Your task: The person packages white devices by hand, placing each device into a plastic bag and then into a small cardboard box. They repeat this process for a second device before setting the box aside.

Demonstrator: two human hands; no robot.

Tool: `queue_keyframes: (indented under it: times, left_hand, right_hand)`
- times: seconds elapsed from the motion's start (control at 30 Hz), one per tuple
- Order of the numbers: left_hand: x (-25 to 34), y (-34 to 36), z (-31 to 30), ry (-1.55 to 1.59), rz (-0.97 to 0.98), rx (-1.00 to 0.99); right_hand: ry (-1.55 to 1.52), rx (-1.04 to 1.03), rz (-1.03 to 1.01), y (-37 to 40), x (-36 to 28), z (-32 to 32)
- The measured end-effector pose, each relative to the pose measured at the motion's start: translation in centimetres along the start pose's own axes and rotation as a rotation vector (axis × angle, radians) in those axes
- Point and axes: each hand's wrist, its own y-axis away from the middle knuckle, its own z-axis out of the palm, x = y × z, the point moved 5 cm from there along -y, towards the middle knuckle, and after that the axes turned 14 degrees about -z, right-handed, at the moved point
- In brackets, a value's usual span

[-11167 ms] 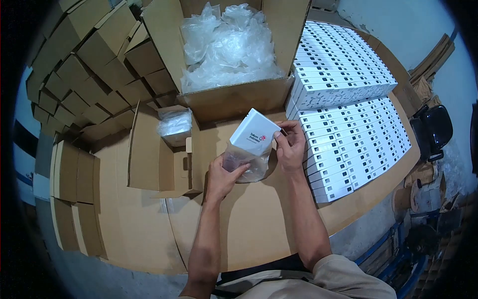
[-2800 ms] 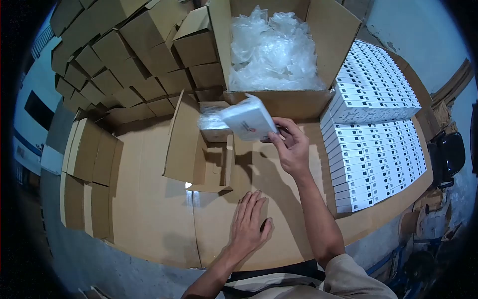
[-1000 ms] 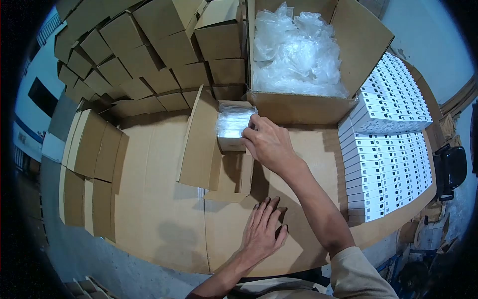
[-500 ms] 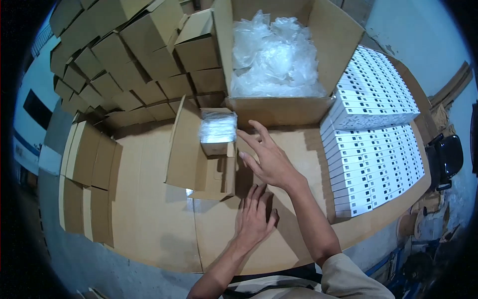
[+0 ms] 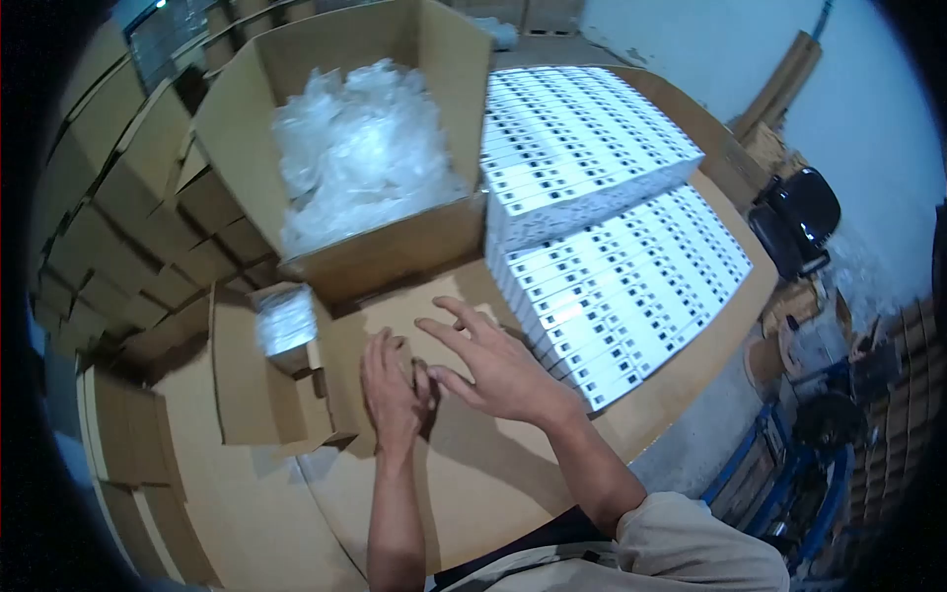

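Note:
My left hand (image 5: 395, 390) is over the cardboard-covered table (image 5: 473, 459), just right of a small open carton (image 5: 242, 395). Its fingers point forward, fairly straight, and hold nothing that I can see. In the carton's far end sits a clear-plastic-wrapped bundle (image 5: 286, 321); the near end shows bare cardboard. My right hand (image 5: 498, 365) hovers to the right of the left one, fingers spread and bent, with nothing in them. Closest to it on the right are rows of flat white boxes (image 5: 631, 296) with small dark printed squares, stacked in two levels.
Behind my hands stands a large open carton (image 5: 395, 237) filled with crumpled clear plastic bags (image 5: 365, 148). Many brown cartons (image 5: 99, 237) are piled at the left, and more (image 5: 128, 434) line the table's left edge. A black chair (image 5: 794, 222) is beyond the right edge.
My view has turned right, so the cartons appear farther left. My right hand has moved away from the small carton toward the white boxes; my left hand has moved forward beside the carton.

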Motion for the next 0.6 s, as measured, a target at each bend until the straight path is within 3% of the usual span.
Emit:
queue_keyframes:
  times: [0.3,0.4,0.6]
  left_hand:
    - [0.2,-2.1,1.0,-0.04,-0.079,-0.067]
    - [0.1,-2.0,1.5,-0.065,-0.08,-0.07]
    - [-0.3,-1.8,1.6,-0.065,-0.07,-0.063]
  right_hand:
    - [0.153,0.106,0.068,6.6,-1.1,-5.2]
    - [0.328,0.175,0.132,9.9,-2.3,-6.7]
    - [0.565,0.196,0.327,19.4,-1.9,-5.2]
